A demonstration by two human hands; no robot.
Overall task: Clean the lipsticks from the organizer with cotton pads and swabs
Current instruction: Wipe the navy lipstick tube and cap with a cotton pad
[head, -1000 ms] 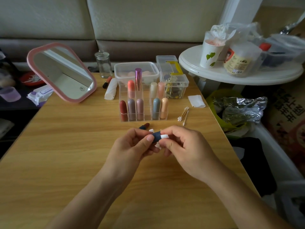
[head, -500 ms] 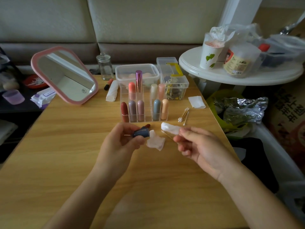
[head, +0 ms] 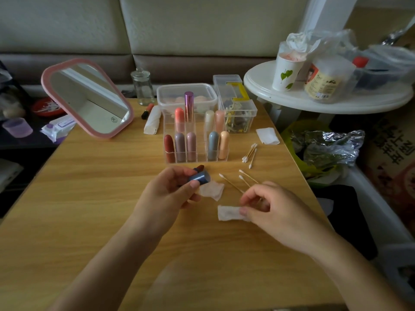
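Wooden table [head: 89, 209] fills most of the frame. Pink-framed mirror [head: 87, 98] stands tilted at upper left. Clear organizer [head: 201, 142] sits at centre top, capped lipsticks upright in its compartments in two rows; one front slot between the pink and blue tubes shows no tube. Left hand [head: 168, 194], centre frame, fingers and thumb curled round an uncapped blue-cased lipstick [head: 199, 177], dark red tip pointing toward the organizer, just below the organizer's front wall. Right hand [head: 274, 209], right of centre, fingers curled, thumb tip pinching the right end of a folded cotton pad [head: 228, 213] that lies on the wood. A crumpled cotton pad [head: 212, 189] lies flat just beside the lipstick's base, touching the left fingertips. Three loose swabs [head: 231, 182] lie fanned out between the two hands, stems running under the right fingers; cannot tell if held. A small swab pile [head: 249, 153] lies right of the organizer.
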